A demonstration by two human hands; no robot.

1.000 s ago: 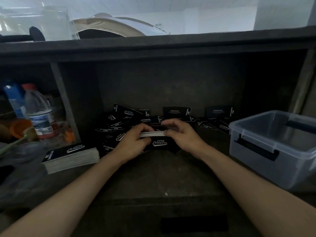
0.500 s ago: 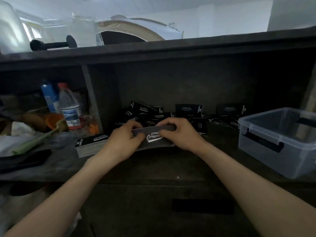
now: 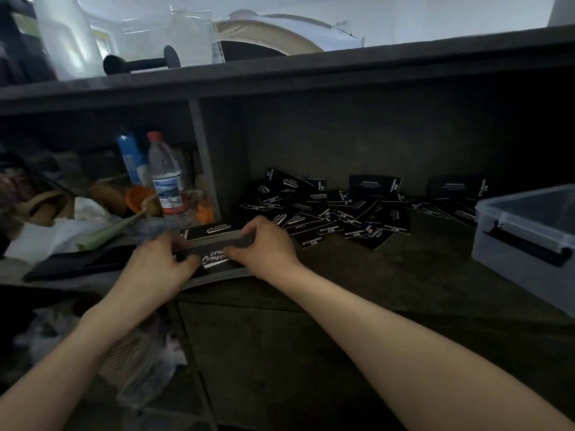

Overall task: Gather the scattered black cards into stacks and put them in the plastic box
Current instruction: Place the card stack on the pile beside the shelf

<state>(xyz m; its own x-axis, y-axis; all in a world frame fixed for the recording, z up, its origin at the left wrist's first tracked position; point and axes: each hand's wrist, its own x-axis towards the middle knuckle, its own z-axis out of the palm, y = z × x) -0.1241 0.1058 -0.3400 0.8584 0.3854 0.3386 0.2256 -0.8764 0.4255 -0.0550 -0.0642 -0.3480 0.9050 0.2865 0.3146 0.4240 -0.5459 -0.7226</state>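
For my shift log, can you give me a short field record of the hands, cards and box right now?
left hand: grips the left end of the held stack
right hand: grips its right end
second stack: lies just behind the held one
loose cards: scattered at the back of the shelf
plastic box: far right, top open

I count one plastic box (image 3: 510, 259), two bottles (image 3: 165, 181), two neat card stacks (image 3: 214, 233), one left hand (image 3: 155, 269), one right hand (image 3: 264, 248), and a heap of loose black cards (image 3: 326, 209) too many to count.
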